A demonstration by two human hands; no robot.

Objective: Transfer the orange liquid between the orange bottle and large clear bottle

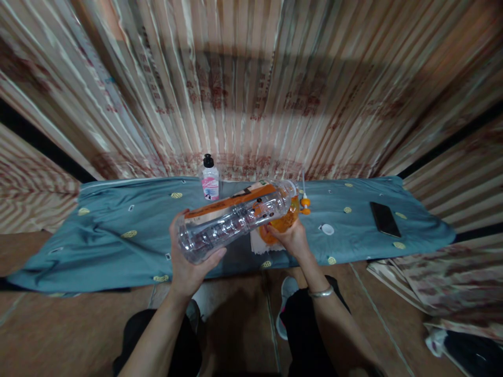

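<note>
**Clear Bottle (236,220) and Orange Bottle (283,222), Held Close Together**

From far left: desk (51,267) draped in blue-green cloth (106,209), printed with yellow motifs; pleated, patterned curtain (236,94) directly behind. Next, left hand (190,277), grip closed around the base of the clear bottle, thumb along the near side. Slightly farther right and toward the curtain, small bottle (210,187), upright, with black cap (208,162) and pink-and-white label. Across the middle, clear bottle tilted in the air above the desk, base at lower left, neck at upper right, orange label along the upper side. Partly hidden behind the neck, orange bottle near the desk's middle, beside a white sheet (259,246); contact between the two bottles impossible to tell from this angle. At its near side, right hand (294,238), grip wrapped around the orange bottle; silvery bracelet (321,292) at the wrist. Just beyond, orange nozzle (305,204) with pale tube (304,180); then small pale oval (327,229) on the cloth and, farthest right, dark phone (385,219), lying flat.
</note>
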